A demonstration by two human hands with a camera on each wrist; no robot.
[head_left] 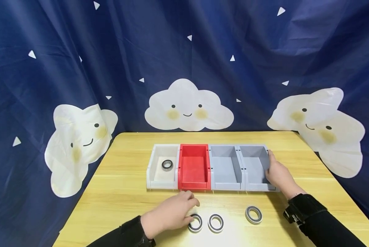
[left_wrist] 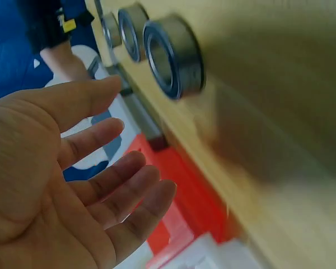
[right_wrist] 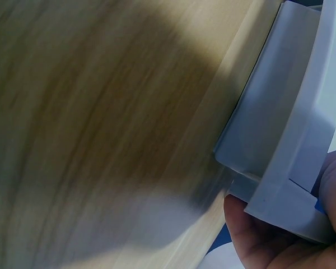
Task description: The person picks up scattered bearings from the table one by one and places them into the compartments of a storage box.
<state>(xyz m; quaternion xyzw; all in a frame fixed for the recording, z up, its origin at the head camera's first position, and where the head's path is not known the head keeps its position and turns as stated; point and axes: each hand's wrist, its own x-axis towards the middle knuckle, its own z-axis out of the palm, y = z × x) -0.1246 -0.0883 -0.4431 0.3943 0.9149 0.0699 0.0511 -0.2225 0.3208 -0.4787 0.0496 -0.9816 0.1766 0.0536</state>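
A: I begin with the left bearing. It lies flat on the bench, near the middle bearing.

B: Yes, and the right bearing also lies there, well apart from these two. The fourth bearing rests inside the white bin.

A: What does the left hand do?

B: It is just beside the left bearing. Its grip is wide and holds nothing; the fingers are spread and a little bent. In the head view the thumb covers a small part of this bearing, but the left wrist view shows a gap between them.

A: And the right hand?

B: Its grip is narrow. It holds the outer side wall of the right grey bin, with the thumb on one side and the fingers on the other.

A: How do the bins stand?

B: Side by side in one row. After the white one come the red bin, the left grey bin and then the right grey bin.

A: What is further around?

B: Both arms wear black sleeves. Behind the bench hangs a dark blue curtain with small white triangles and three smiling clouds.
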